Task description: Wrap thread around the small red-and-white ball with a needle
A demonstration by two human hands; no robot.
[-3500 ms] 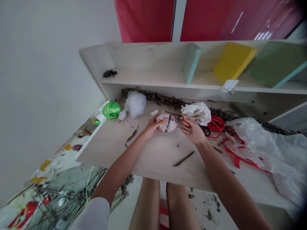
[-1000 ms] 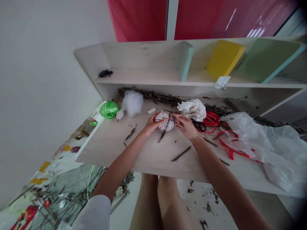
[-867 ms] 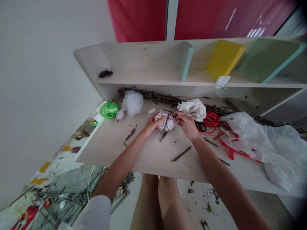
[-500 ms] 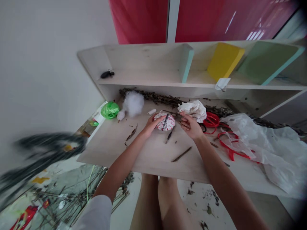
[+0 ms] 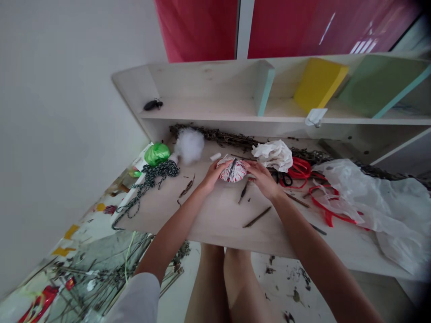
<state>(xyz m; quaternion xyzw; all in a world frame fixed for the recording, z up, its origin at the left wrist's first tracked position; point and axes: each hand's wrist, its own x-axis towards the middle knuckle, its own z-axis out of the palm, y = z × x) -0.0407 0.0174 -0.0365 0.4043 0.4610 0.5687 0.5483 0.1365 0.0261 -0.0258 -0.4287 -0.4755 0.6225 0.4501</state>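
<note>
Work surface [image 5: 215, 220]: pale, wood-grained board. Translucent plastic bag [image 5: 377, 197]: spread at the right end. Bundle of dried stems [image 5: 222, 134]: along the rear. Dark patterned rope [image 5: 158, 172]: loosely bunched at the left end. Crumpled white sheet [image 5: 273, 155]: behind the right hand [image 5: 262, 177], whose fingertips touch the string-wound ball; whether they pinch it cannot be determined. Left hand [image 5: 213, 175]: gripping the left side of the string-wound ball [image 5: 233, 172], thumb over the top. Ball position: mid-surface, between both hands. Thin stick [image 5: 257, 217]: flat, nearer the front edge.
</note>
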